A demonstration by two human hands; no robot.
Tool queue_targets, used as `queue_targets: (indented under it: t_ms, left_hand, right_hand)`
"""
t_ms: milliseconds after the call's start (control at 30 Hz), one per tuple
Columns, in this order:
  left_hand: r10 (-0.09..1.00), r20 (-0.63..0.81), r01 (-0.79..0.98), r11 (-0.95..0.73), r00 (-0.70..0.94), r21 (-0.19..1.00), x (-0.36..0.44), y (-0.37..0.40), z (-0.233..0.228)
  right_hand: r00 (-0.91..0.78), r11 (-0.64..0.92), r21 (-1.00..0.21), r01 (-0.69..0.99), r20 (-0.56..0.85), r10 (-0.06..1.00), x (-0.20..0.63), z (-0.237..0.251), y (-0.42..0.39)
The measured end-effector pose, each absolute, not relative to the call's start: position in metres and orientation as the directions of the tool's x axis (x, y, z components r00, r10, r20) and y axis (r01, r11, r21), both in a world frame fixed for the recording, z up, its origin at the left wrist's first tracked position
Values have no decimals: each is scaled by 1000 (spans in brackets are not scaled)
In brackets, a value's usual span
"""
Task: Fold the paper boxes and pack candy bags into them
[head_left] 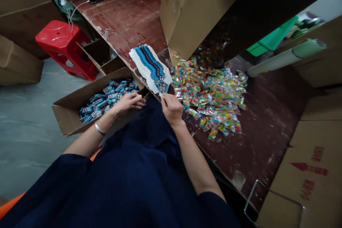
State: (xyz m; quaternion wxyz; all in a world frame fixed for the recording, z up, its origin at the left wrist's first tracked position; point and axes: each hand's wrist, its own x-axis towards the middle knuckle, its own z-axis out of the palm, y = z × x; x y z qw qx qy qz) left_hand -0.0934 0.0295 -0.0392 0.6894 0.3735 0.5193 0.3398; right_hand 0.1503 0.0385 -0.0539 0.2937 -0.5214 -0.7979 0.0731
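A fanned row of flat blue-and-white printed boxes (151,66) lies at the table's near edge. My right hand (172,108) is closed at its near end, thumb and fingers pinching the white flap of one flat box. Over the inner edge of an open cardboard box (65,115) is my left hand (130,102), its fingers loosely stretched and nothing seen in them. Many small filled blue packs (103,101) lie in that box. Just right of the fanned row spreads a pile of clear bags of colourful candies (211,94).
A large cardboard carton (192,10) lies tipped on the red-brown table (256,142), open toward the candy pile. A red stool (62,42) stands on the left. At the right are a white roll (288,57), a green crate (272,39) and a cardboard carton (310,174).
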Motion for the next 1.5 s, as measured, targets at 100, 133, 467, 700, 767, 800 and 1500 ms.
queue_targets:
  t_ms: [100, 133, 467, 700, 767, 800, 1500]
  left_hand:
    - [756, -502, -383, 649, 420, 657, -52, 30, -47]
    - [729, -508, -421, 682, 459, 599, -42, 30, -49]
    - [735, -360, -402, 636, 575, 659, -31, 11, -40]
    - [667, -258, -50, 405, 699, 913, -32, 8, -29]
    - [592, -258, -19, 420, 764, 907, -34, 5, -25]
    - [576, -249, -49, 451, 779, 891, -34, 3, -24]
    - [572, -296, -233, 674, 765, 701, -42, -2, -23]
  right_hand:
    - [-330, 580, -387, 717, 544, 771, 157, -48, 0]
    - [-349, 623, -370, 689, 584, 733, 157, -46, -13]
    - [-229, 513, -612, 601, 483, 845, 163, -18, -33]
    - [56, 114, -948, 297, 136, 989, 172, -9, -10]
    - [6, -35, -991, 130, -34, 999, 177, -10, -7]
    - [-22, -82, -994, 72, -83, 996, 179, -10, -7]
    - [-243, 274, -809, 521, 167, 955, 179, 7, -51]
